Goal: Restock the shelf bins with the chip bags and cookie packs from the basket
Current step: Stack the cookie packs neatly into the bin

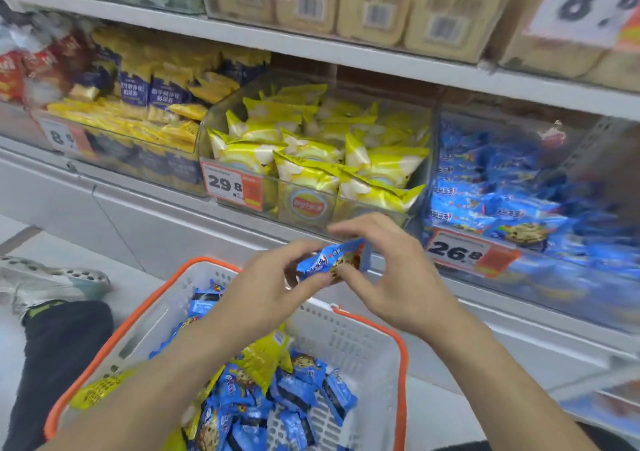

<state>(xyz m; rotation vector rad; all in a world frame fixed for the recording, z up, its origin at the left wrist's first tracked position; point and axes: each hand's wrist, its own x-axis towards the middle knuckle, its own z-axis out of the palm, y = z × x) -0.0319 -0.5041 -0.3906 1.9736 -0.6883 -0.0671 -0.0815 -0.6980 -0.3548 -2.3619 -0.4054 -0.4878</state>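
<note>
A blue cookie pack (332,260) is held above the far rim of the basket, between both hands. My left hand (273,284) pinches its left end and my right hand (391,270) grips its right side. The white basket with an orange rim (360,343) sits below, holding several blue cookie packs (301,395) and yellow chip bags (263,357). On the shelf, a clear bin of yellow-green chip bags (311,159) stands in the middle. To its right is a clear bin of blue cookie packs (512,201).
A bin of yellow and navy packs (138,104) stands at the left of the shelf. Tan packs (381,7) fill the upper shelf. Price tags (230,185) hang on the bin fronts. A person's dark trouser leg and grey shoe (52,284) are on the floor at left.
</note>
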